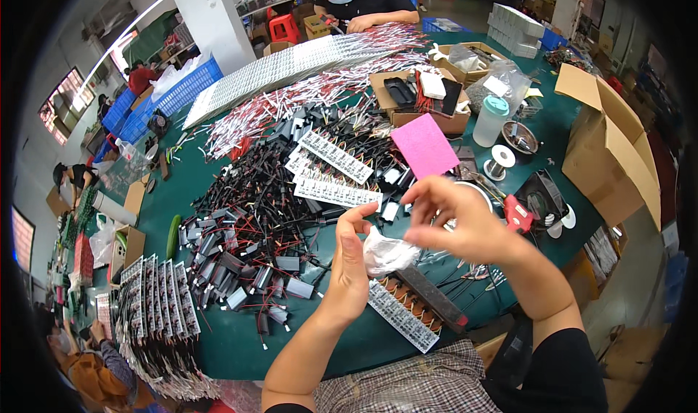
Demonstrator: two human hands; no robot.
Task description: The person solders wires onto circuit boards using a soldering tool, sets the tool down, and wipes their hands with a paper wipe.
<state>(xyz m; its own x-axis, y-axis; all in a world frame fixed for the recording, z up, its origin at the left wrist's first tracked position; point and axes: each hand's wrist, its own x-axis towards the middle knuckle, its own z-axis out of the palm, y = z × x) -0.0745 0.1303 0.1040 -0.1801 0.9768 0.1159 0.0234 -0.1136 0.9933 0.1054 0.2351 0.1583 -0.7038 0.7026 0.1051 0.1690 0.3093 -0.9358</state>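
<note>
My left hand holds a crumpled white wad, thin like tissue or plastic film, between thumb and fingers. Just to the right of it, my right hand is raised, its fingers bent and apart with nothing visible in them. Under my hands, a white circuit-board strip with wires lies beside a long dark bar with a red end. More white board strips rest on a heap of black wired parts beyond my left hand.
A pink sponge sheet, a solder spool, a lidded bottle and a red-handled tool stand to the right. An open carton is at the right edge. Board stacks lie left. A co-worker sits across the table.
</note>
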